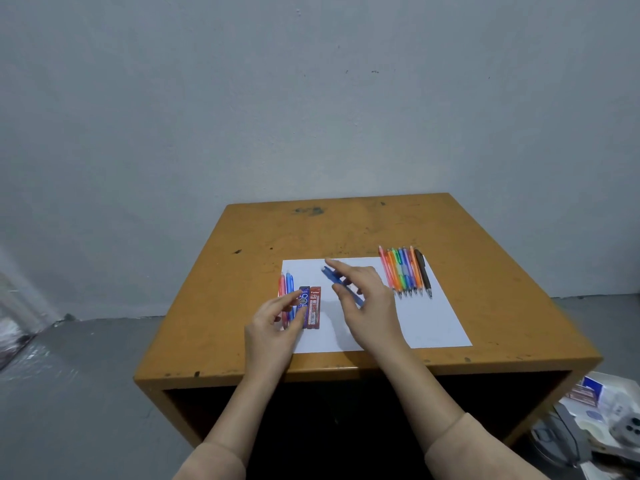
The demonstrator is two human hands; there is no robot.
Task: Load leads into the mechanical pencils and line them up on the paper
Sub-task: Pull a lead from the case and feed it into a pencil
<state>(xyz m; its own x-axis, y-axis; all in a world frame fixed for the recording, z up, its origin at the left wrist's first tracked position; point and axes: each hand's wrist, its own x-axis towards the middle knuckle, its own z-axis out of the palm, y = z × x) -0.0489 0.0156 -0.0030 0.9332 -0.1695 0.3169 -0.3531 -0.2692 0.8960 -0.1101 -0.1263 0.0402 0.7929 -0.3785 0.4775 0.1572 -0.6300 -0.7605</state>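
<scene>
Two hands hover over the paper (433,320) on the table (346,223). Your right hand (367,299) holds the blue pencil (334,277). Its shaft runs slantwise under your curled fingers and your index finger is stretched out toward the sheet's far edge. The pencil's far end sticks out past your knuckles, above the middle of the sheet.

Your left hand (273,327) is over the sheet's left part, fingers loosely bent, with the tips at the dark case (304,297). It may be a pinch or only a touch; the hand hides the near end, so I cannot tell. The red case (314,308) lies against the dark one on its right, both lengthwise. Just left of them a pair (289,282) of pencils, one red and one blue, lies side by side, partly behind your left fingers.

At the far right corner of the paper, well apart from your hands, a row (403,271) of pencils lies packed side by side with tips toward you. They are pink, orange, green, blue and purple, with a black one at the right end.
</scene>
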